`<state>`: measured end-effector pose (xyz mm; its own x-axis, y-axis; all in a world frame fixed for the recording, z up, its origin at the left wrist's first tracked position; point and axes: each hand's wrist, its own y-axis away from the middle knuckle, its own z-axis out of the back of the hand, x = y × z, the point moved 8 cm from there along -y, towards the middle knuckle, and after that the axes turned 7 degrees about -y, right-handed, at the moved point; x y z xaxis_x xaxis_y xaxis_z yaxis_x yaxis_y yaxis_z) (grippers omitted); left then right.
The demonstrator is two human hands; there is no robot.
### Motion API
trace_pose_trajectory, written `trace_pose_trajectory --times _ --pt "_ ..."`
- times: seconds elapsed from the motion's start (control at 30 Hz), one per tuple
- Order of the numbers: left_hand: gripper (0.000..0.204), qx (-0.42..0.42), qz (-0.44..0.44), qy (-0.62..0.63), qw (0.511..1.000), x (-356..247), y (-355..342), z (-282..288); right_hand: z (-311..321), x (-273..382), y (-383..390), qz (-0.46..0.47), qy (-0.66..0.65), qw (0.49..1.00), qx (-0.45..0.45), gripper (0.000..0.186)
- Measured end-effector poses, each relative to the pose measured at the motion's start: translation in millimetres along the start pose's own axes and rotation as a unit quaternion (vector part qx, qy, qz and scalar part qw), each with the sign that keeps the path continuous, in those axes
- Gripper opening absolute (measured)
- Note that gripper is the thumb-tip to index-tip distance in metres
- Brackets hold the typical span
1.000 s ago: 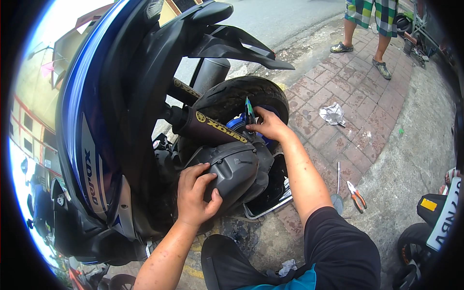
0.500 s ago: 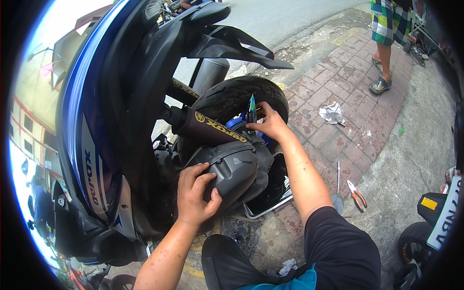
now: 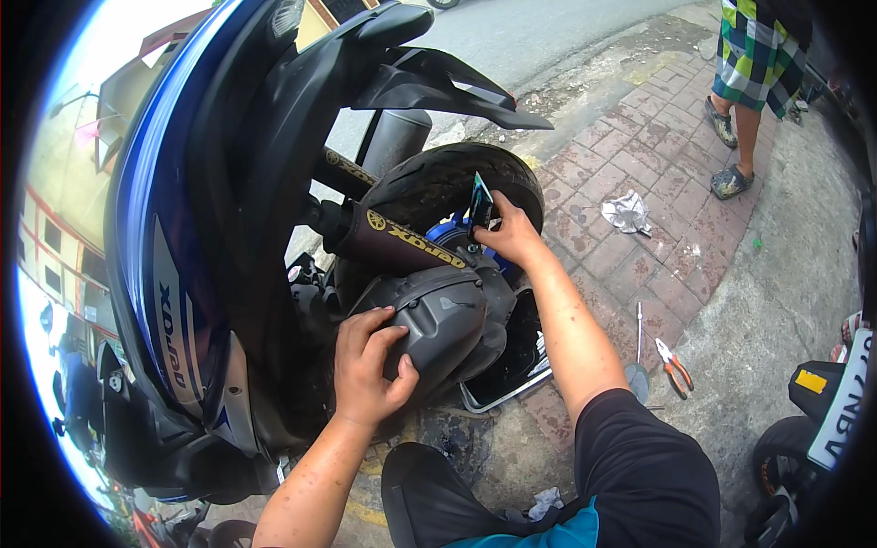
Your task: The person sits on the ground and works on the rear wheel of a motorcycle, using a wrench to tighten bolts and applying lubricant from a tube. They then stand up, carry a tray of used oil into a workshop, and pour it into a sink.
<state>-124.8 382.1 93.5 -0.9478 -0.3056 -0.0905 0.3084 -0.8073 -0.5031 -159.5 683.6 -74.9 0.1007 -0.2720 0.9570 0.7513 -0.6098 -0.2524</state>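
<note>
My left hand [image 3: 373, 361] rests with spread, bent fingers on the dark grey casing [image 3: 434, 324] beside the scooter's rear wheel. My right hand [image 3: 507, 233] grips a narrow packet or container [image 3: 480, 203], black with green and blue, held upright at a slight tilt over the blue hub [image 3: 443, 233] inside the black tyre [image 3: 429, 173]. A dark shock absorber [image 3: 365, 233] with yellow lettering runs just left of that hand. Under the casing is a black tray [image 3: 502, 365] with a pale rim, partly hidden by my arm.
Pliers [image 3: 674, 368] and a slim metal rod [image 3: 639, 333] lie right on the pavement [image 3: 630, 265], with a crumpled white rag [image 3: 627, 213] farther back. A person [image 3: 754, 68] in checked shorts stands at upper right, near the street [image 3: 539, 27]. Another motorbike [image 3: 808, 397] is at lower right.
The packet in my right hand has tilted and turned, and that hand has risen slightly. My left hand is unchanged. The standing person has stepped to the right.
</note>
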Motion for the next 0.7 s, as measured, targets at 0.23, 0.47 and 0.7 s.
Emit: trace_pose_trajectory --times 0.23,0.47,0.7 --pt "0.034 0.001 0.003 0.001 1.0 0.2 0.2 0.0 -9.1 -6.2 -1.6 0.029 -0.043 0.999 -0.003 0.051" --pt "0.034 0.0 -0.001 0.0 1.0 0.1 -0.3 -0.9 -16.4 -15.7 -2.3 0.046 -0.083 0.995 -0.004 0.049" --pt "0.034 0.0 0.003 0.001 1.0 0.6 0.9 0.1 -14.3 -5.4 0.8 0.07 -0.044 0.996 -0.026 0.04"
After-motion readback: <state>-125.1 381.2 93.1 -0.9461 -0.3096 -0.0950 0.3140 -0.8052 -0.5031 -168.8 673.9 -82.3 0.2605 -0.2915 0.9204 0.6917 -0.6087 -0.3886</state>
